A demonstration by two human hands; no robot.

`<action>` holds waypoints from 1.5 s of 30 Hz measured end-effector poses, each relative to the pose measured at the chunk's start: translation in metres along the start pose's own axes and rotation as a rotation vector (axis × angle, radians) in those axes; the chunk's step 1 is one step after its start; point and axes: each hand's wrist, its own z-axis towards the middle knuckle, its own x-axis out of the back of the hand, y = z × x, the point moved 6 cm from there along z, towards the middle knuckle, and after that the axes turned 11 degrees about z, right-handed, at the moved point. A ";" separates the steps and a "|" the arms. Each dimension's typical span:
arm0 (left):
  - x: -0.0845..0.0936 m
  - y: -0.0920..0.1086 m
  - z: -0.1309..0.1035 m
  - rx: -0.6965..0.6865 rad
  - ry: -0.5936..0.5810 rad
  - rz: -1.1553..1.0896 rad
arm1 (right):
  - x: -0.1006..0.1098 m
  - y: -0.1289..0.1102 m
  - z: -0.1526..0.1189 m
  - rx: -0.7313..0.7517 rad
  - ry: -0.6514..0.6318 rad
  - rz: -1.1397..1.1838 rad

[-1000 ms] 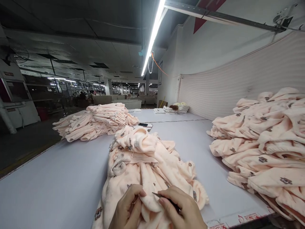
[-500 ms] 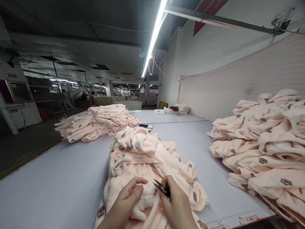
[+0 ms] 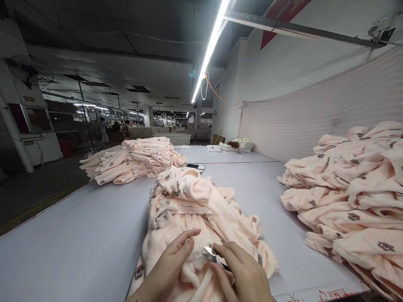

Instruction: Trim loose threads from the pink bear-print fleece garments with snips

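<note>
A pale pink plush garment [image 3: 195,222] with small printed figures lies bunched in front of me, on top of other soft pieces. At its near part my left hand [image 3: 174,258] is curled with thumb and index finger close together, closed on the garment's fabric; the lower fingers are hidden. Just to the right, my right hand [image 3: 241,268] grips small thread snips [image 3: 214,256]. Their metal blades point left toward my left fingers, over a light band of the fabric. A grey patch [image 3: 163,216] shows at the pile's left side.
Folded pink garments [image 3: 141,159] are heaped at the back left. A taller heap [image 3: 352,201] stands on the right. Behind the middle pile lies a phone [image 3: 192,166]. Several white and yellowish stacks [image 3: 244,145] sit farther back on the pale table [image 3: 94,235].
My right hand has turned and spread over the snips, so their blades now show bright and broad. The view has shifted slightly left. My left hand remains by the same part of the garment.
</note>
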 end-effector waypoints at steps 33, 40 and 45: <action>-0.008 0.010 -0.036 -0.506 -0.070 1.002 | -0.015 0.020 -0.074 -0.448 0.166 0.646; 0.012 -0.001 -0.046 -0.664 -0.021 1.073 | -0.002 -0.004 -0.071 -0.326 0.024 0.444; 0.010 -0.003 -0.049 -0.748 -0.026 1.091 | -0.004 -0.013 -0.061 -0.371 -0.146 0.229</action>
